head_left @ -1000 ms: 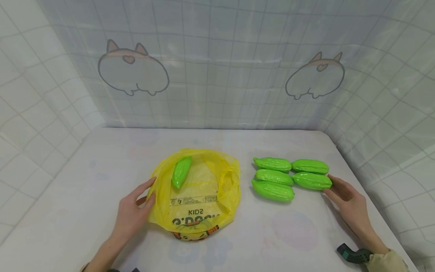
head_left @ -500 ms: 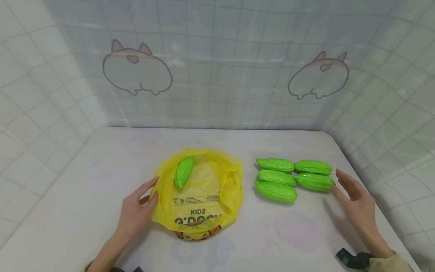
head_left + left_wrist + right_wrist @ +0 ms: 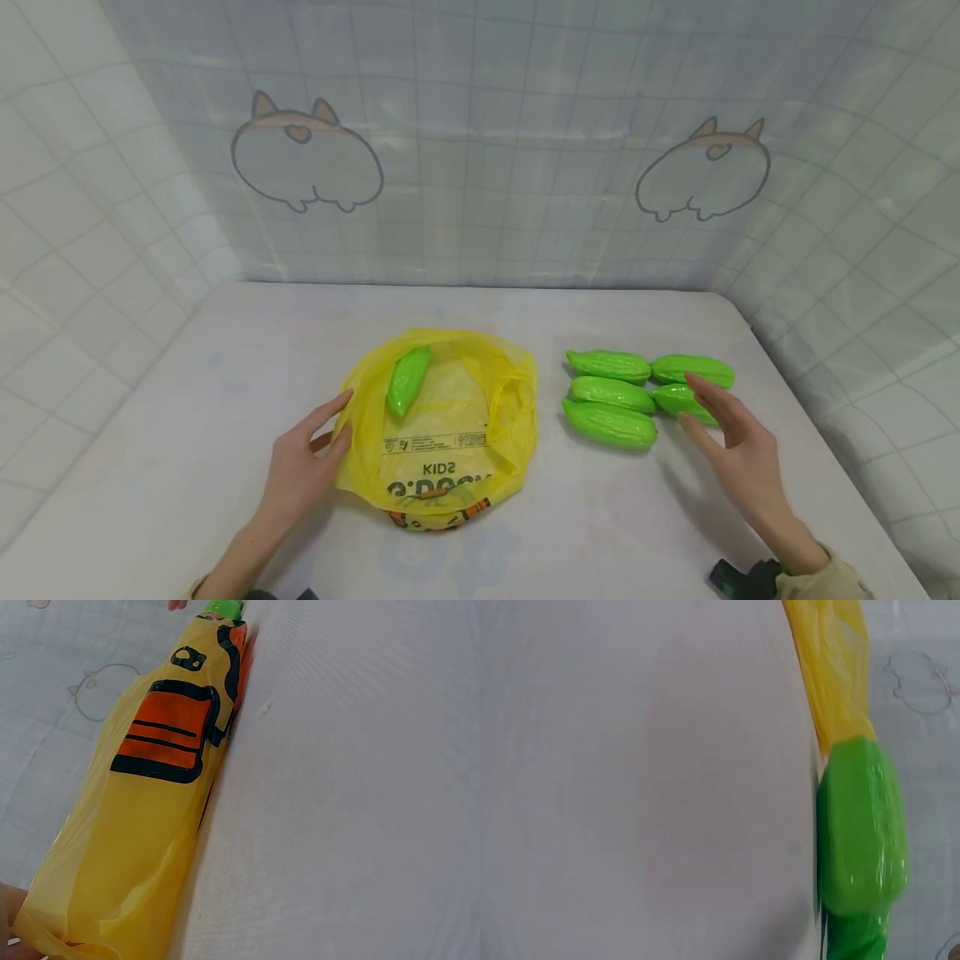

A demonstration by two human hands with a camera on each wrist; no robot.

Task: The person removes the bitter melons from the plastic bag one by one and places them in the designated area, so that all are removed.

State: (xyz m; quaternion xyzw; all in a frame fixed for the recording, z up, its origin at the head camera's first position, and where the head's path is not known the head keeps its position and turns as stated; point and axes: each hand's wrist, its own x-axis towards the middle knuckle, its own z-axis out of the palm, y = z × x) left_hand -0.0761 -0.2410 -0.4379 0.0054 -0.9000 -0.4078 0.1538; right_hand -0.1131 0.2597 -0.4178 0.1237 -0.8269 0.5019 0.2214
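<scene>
A yellow plastic bag (image 3: 517, 454) with printing on it lies on the table, its mouth spread wide. One green bitter melon (image 3: 408, 382) is inside, near the far left. My left hand (image 3: 300, 462) pinches the bag's left rim between thumb and fingers. To the right, several bitter melons (image 3: 609, 425) lie in two columns. Above the near melon of the right column (image 3: 675, 400) hovers my right hand (image 3: 742, 458), fingers spread and holding nothing; it partly hides that melon. The right wrist view shows a green melon (image 3: 862, 832) close by, with the bag behind it.
The white table (image 3: 525, 550) reaches back to a tiled-pattern curtain (image 3: 495, 167) with dog drawings. Similar sheets (image 3: 885, 333) stand along both sides. A strip of table separates the bag from the loose melons.
My right hand drew back from the right end of the near right melon, then swung left over it. The left hand keeps its hold on the bag's rim.
</scene>
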